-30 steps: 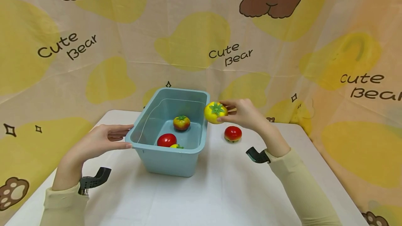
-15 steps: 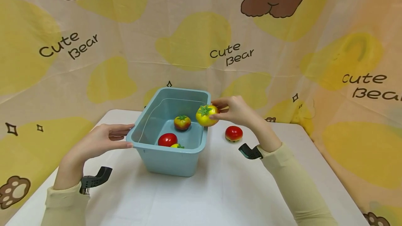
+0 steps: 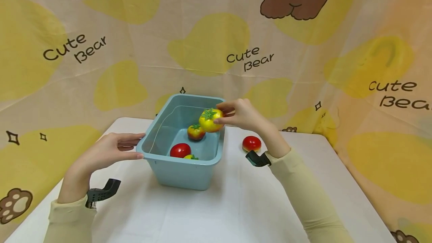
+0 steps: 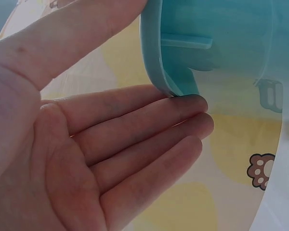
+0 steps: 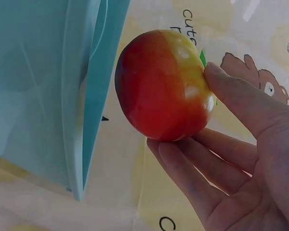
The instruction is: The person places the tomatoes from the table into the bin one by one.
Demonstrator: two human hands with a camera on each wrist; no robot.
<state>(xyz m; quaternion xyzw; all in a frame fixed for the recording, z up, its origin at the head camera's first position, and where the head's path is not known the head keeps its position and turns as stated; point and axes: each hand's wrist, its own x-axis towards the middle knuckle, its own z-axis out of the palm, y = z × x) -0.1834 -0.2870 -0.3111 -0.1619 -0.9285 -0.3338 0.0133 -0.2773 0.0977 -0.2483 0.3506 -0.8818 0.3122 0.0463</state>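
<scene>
My right hand [image 3: 241,114] pinches a yellow-and-red tomato [image 3: 210,120] with a green leafy top between thumb and fingers, above the right side of a blue plastic bin [image 3: 182,173]. In the right wrist view the tomato [image 5: 164,86] shows its red side, beside the bin wall [image 5: 74,96]. My left hand [image 3: 104,153] touches the bin's near left rim with straight fingers and thumb. The left wrist view shows those fingers [image 4: 139,130] stretched out against the rim [image 4: 151,53]. Inside the bin lie a red-yellow tomato [image 3: 195,132], a red tomato [image 3: 180,150] and a partly hidden yellow one [image 3: 191,157].
Another red tomato [image 3: 251,144] lies on the white table [image 3: 216,216], right of the bin. Behind the table hangs a printed cloth [image 3: 199,40] with bears and lettering. A black wrist device [image 3: 258,158] sticks out from my right sleeve, another [image 3: 102,192] from my left.
My right hand has carried the yellow-and-red tomato leftward, from outside the bin's right rim to over the bin. My left hand has stayed at the rim.
</scene>
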